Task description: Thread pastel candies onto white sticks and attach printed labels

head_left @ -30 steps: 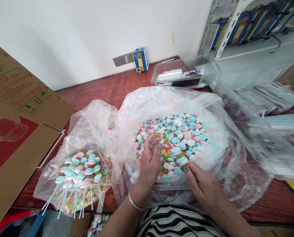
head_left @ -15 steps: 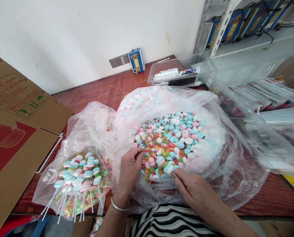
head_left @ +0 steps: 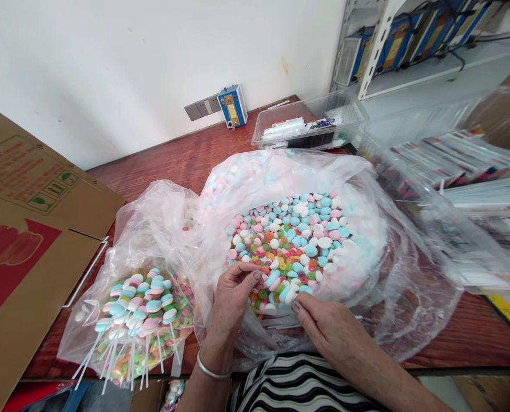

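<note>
Your left hand (head_left: 233, 294) is pinching loose candies (head_left: 289, 240) at the near edge of the big bag (head_left: 366, 189), fingers closed on a piece or two. Your right hand (head_left: 323, 323) is pressing the bag rim at 5 o'clock of the pile; can't tell if it's gripping anything. Finished sticks (head_left: 141, 312) are sitting in the small bag at 9 o'clock. Advice: keep pinning that rim flat so the pile isn't sliding, and pick from the edge.

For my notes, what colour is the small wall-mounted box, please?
Blue small wall-mounted box with a yellowish front; head view.
</note>
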Available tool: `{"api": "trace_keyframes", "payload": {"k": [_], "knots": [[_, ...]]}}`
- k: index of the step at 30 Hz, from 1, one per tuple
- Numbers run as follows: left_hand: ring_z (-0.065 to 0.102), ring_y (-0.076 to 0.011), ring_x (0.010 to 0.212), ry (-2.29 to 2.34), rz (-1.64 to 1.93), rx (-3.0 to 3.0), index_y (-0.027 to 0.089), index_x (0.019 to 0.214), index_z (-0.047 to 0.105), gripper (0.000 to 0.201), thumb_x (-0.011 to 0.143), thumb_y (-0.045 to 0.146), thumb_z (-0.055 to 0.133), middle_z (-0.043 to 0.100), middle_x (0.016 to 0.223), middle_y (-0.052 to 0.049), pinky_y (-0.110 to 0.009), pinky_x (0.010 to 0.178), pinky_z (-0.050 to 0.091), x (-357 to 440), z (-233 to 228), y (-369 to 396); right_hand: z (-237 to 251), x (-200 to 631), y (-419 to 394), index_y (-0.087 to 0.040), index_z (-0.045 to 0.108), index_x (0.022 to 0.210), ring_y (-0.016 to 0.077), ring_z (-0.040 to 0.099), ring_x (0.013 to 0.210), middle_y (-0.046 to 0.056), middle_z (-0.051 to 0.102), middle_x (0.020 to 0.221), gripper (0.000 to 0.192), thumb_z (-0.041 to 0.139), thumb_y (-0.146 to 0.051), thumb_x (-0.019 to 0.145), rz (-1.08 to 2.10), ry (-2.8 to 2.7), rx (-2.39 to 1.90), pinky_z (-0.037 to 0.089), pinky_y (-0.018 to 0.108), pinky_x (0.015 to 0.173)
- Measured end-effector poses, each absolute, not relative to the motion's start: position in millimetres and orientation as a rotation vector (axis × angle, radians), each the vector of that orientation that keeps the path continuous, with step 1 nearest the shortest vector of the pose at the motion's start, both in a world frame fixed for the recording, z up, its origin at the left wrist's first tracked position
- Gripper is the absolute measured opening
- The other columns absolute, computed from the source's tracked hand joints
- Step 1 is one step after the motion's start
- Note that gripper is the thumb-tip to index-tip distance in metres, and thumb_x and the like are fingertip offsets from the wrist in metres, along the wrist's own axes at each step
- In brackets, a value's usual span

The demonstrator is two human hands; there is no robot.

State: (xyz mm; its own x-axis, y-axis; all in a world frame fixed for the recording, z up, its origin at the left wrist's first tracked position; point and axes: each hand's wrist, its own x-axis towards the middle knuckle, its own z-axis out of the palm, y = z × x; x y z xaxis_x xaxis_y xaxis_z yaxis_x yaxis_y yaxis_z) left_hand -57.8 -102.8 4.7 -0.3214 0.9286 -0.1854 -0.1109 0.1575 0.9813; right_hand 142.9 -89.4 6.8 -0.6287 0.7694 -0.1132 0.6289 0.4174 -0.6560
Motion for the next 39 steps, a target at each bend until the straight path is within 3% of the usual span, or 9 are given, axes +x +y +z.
{"api": "trace_keyframes", "payload": {"k": [2, 7, 9, 11, 15, 20, 25, 36, 39], "knots": [[0.062, -0.0121, 0.067, 1.494, 1.297, 0.913, 0.015, 0.084, 0.070, 0.016, 0.079, 0.029, 0.072, 0.069, 0.076, -0.003, -0.023, 0.064, 0.050, -56, 7, -104, 6, 143, -89, -0.022, 0.051, 0.080, 0.0168, 0.059, 0.056, 0.001, 0.064, 0.066, 0.027, 0.033, -0.025, 0.099, 1.065, -2.424, -1.216, 0.033, 0.027, 0.054], [0.065, -0.0167, 0.071, 1.701, 1.239, 1.041, 0.021, 0.124, 0.058, 0.036, 0.093, 0.038, 0.051, 0.069, 0.088, -0.005, -0.031, 0.068, 0.053, -62, 12, -105, 7, 144, -86, -0.023, 0.047, 0.076, 0.0169, 0.057, 0.058, 0.001, 0.061, 0.067, 0.026, 0.032, -0.026, 0.097, 1.134, -2.291, -1.210, 0.037, 0.026, 0.055], [0.064, -0.0201, 0.084, 1.947, 1.101, 1.361, 0.023, 0.116, 0.063, 0.028, 0.091, 0.033, 0.054, 0.068, 0.096, -0.007, -0.035, 0.078, 0.051, -68, 13, -105, 8, 145, -84, -0.023, 0.046, 0.075, 0.0174, 0.057, 0.058, 0.001, 0.061, 0.066, 0.026, 0.032, -0.026, 0.097, 1.131, -2.266, -1.215, 0.038, 0.027, 0.055], [0.060, -0.0240, 0.095, 2.125, 0.839, 1.692, 0.022, 0.097, 0.068, 0.015, 0.088, 0.027, 0.059, 0.066, 0.098, -0.008, -0.039, 0.084, 0.047, -73, 13, -105, 9, 147, -83, -0.023, 0.046, 0.075, 0.0178, 0.057, 0.058, 0.001, 0.061, 0.066, 0.026, 0.032, -0.026, 0.097, 1.136, -2.258, -1.221, 0.038, 0.027, 0.055], [0.056, -0.0253, 0.090, 2.204, 0.520, 1.929, 0.021, 0.075, 0.065, 0.011, 0.084, 0.021, 0.060, 0.064, 0.085, -0.007, -0.039, 0.079, 0.044, -77, 8, -105, 6, 149, -83, -0.023, 0.046, 0.073, 0.0179, 0.057, 0.057, 0.001, 0.060, 0.064, 0.026, 0.032, -0.026, 0.096, 1.128, -2.265, -1.226, 0.037, 0.027, 0.055], [0.059, -0.0229, 0.084, 2.156, 0.812, 1.736, 0.021, 0.077, 0.063, 0.010, 0.085, 0.022, 0.059, 0.066, 0.080, -0.004, -0.036, 0.078, 0.044, -71, 9, -105, 7, 149, -85, -0.023, 0.047, 0.074, 0.0180, 0.058, 0.058, 0.002, 0.062, 0.066, 0.027, 0.032, -0.027, 0.096, 1.162, -2.284, -1.231, 0.038, 0.027, 0.056], [0.062, -0.0156, 0.062, 1.753, 1.165, 1.128, 0.019, 0.087, 0.063, 0.017, 0.088, 0.036, 0.059, 0.067, 0.072, -0.001, -0.028, 0.063, 0.049, -61, 18, -104, 11, 147, -87, -0.023, 0.048, 0.074, 0.0172, 0.058, 0.058, 0.001, 0.063, 0.067, 0.027, 0.033, -0.026, 0.097, 1.181, -2.301, -1.198, 0.038, 0.027, 0.055], [0.058, -0.0112, 0.058, 1.594, 1.309, 0.913, 0.017, 0.081, 0.063, 0.020, 0.082, 0.036, 0.068, 0.062, 0.062, 0.002, -0.021, 0.055, 0.046, -42, 17, -99, 9, 148, -90, -0.023, 0.048, 0.076, 0.0157, 0.057, 0.058, -0.001, 0.061, 0.066, 0.025, 0.035, -0.024, 0.097, 1.182, -2.299, -1.213, 0.035, 0.025, 0.055], [0.060, -0.0128, 0.062, 1.643, 1.291, 1.021, 0.017, 0.082, 0.066, 0.019, 0.082, 0.035, 0.069, 0.066, 0.069, 0.000, -0.023, 0.059, 0.050, -41, 14, -101, 7, 147, -90, -0.022, 0.048, 0.076, 0.0147, 0.055, 0.057, -0.002, 0.059, 0.065, 0.023, 0.036, -0.021, 0.096, 1.178, -2.260, -1.232, 0.033, 0.024, 0.054]]}}
